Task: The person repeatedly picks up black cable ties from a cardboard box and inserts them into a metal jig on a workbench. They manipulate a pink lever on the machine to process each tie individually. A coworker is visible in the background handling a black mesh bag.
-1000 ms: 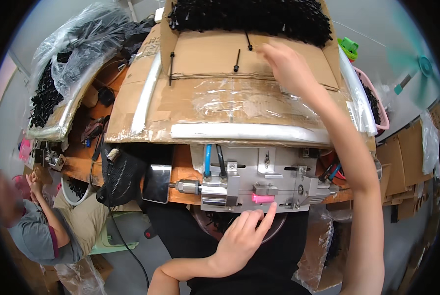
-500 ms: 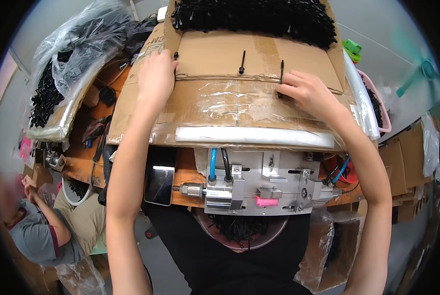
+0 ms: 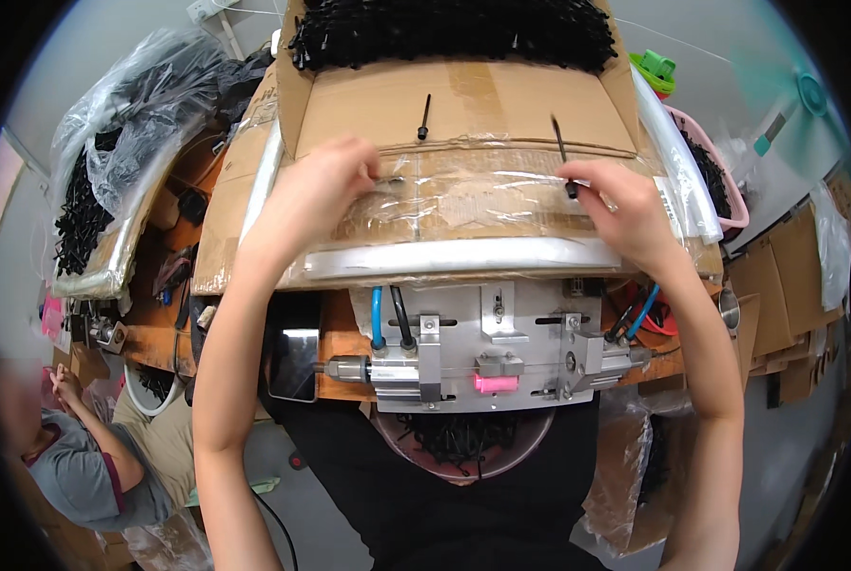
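Between the thumb and fingers of my right hand (image 3: pixel 630 205) is a thin black rod (image 3: pixel 562 152), its thicker head down and its shaft leaning up and left. My left hand (image 3: pixel 325 186) is pinched and partly blurred; a small dark rod (image 3: pixel 389 179) pokes out sideways from its fingertips. Both hands are above the taped front flap of a cardboard box (image 3: pixel 463 195). Another black rod (image 3: pixel 423 119) lies by itself on the cardboard beyond the hands. Farther back, a dense heap of such black rods (image 3: pixel 454 36) fills the box.
Closer to me sits a metal fixture (image 3: pixel 463 347) with cylinders, hoses and a pink piece (image 3: pixel 496 383). A phone (image 3: pixel 294 352) lies left of it. A bowl (image 3: pixel 463 473) of black parts is below. A seated person (image 3: pixel 92 466) is at the left; a pink basket (image 3: pixel 737 205) stands right.
My left hand has come nearer and to the right, bringing a dark rod off the cardboard. My right hand has drawn its rod slightly nearer. The whole view has shifted a little.
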Tool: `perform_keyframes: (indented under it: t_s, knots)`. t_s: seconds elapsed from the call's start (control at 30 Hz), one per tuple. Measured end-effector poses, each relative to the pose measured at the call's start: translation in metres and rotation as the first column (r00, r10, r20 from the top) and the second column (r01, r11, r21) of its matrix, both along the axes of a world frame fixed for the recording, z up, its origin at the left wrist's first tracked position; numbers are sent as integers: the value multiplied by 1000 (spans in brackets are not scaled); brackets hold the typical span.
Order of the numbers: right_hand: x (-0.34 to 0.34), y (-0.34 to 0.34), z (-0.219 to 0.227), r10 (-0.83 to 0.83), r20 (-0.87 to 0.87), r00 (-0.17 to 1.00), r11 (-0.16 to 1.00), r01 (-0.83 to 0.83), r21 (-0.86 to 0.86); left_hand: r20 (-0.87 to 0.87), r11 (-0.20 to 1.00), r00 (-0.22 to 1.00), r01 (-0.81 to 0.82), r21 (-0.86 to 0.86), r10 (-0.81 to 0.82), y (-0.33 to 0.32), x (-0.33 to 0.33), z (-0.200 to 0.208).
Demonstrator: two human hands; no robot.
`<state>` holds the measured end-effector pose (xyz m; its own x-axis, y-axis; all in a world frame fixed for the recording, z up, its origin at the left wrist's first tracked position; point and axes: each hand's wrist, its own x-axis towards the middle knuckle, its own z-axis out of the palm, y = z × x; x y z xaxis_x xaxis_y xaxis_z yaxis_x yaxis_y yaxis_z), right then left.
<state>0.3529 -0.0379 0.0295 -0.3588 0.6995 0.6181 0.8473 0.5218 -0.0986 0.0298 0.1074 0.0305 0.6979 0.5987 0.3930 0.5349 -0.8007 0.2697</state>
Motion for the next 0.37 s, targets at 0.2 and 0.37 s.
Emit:
perform_keyframes:
  t_s: [0.2, 0.37]
  knots:
    - [-14, -55, -1, -117, -648, 752, 992, 65, -104, 61, 953, 966, 258, -156, -251, -50, 15, 0]
    - [-31, -89, -10, 9, -784, 620, 1000, -21, -6, 9, 965, 973, 230, -129, -231, -91, 32, 9]
